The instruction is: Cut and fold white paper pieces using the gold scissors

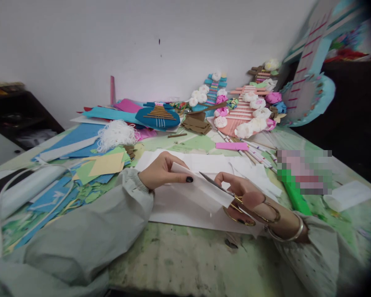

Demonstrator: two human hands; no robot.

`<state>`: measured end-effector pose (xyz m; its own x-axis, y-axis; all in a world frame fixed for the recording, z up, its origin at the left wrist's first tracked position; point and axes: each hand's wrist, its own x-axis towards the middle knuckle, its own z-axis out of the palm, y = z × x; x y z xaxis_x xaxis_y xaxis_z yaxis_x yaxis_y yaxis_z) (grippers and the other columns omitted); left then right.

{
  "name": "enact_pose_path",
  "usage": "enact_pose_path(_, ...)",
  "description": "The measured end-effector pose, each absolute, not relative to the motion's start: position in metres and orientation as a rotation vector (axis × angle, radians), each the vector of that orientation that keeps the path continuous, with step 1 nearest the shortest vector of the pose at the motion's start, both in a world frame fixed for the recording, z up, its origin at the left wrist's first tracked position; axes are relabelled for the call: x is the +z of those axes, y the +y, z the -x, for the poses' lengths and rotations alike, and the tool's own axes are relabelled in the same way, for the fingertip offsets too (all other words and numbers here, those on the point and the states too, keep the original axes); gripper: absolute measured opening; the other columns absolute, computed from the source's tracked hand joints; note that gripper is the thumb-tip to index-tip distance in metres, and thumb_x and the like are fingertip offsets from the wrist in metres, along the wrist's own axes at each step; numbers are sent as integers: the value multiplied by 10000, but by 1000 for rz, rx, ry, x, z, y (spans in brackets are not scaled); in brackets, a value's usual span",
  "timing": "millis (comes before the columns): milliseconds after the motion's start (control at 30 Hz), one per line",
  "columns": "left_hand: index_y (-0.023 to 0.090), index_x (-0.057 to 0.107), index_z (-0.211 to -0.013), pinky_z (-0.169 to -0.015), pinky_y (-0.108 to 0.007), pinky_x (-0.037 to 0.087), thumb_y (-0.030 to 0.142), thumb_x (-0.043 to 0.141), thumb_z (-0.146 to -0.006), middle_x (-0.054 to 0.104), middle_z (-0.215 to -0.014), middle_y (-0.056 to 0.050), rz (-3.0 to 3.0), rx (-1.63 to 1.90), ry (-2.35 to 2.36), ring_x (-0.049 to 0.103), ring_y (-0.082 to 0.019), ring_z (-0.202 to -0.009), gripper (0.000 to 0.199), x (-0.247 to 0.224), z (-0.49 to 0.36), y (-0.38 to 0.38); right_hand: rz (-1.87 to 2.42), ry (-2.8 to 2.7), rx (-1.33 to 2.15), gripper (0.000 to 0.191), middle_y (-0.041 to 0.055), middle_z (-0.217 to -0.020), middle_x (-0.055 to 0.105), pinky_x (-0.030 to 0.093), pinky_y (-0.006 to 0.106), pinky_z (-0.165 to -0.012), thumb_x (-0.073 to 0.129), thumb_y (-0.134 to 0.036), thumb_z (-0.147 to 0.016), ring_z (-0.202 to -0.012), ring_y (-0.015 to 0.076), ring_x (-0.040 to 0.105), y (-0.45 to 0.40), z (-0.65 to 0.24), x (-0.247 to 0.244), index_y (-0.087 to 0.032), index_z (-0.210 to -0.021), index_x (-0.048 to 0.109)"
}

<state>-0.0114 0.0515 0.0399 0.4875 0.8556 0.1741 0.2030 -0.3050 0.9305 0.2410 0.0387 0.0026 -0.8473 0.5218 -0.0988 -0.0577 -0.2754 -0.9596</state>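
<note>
My left hand (169, 171) pinches one end of a strip of white paper (208, 192), with the thumb on top near its upper left corner. In my right hand (242, 189) is a pair of scissors (237, 199) with gold handles and dark blades. Their blades point up and left, lying along the upper edge of the strip; whether they are cutting into it I cannot tell. Below both hands, larger white sheets (179, 212) lie on the table, and loose white pieces (259, 177) lie behind my right hand.
White string (117, 135), coloured paper (106, 163) and green scraps (92, 194) cover the left side. At the back stand paper instrument models (214, 95) with paper flowers. Rolled paper sticks (259, 152), a green strip (296, 198) and a white roll (349, 195) lie on the right.
</note>
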Motion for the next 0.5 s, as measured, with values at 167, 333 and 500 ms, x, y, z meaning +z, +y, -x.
enact_pose_path(167,103,738,-707,-448,-188,426,349,767,-615,677,-602,-66,-1798,844,886,559,-117,-511,264,41,8,51,590,-1660,2214,658,-69,-424,533,337,165,-307,686,-586,-660,-296,92,429,43,-245,-11,-187,-1050,336)
enact_pose_path(333,92,736,-713,-486,-198,445,321,743,-652,683,-620,-74,-1848,796,849,575,-124,-534,237,39,7,50,542,-1659,2194,687,-52,-490,558,381,168,-325,694,-580,-670,-344,105,494,44,-249,-18,-186,-1095,326)
enact_pose_path(500,101,741,-742,-523,-208,482,312,741,-661,711,-692,-92,-1830,756,808,617,-144,-584,227,35,4,49,658,-1690,2034,593,-34,-544,578,377,151,-327,627,-592,-731,-357,81,479,31,-243,-1,-189,-1078,365)
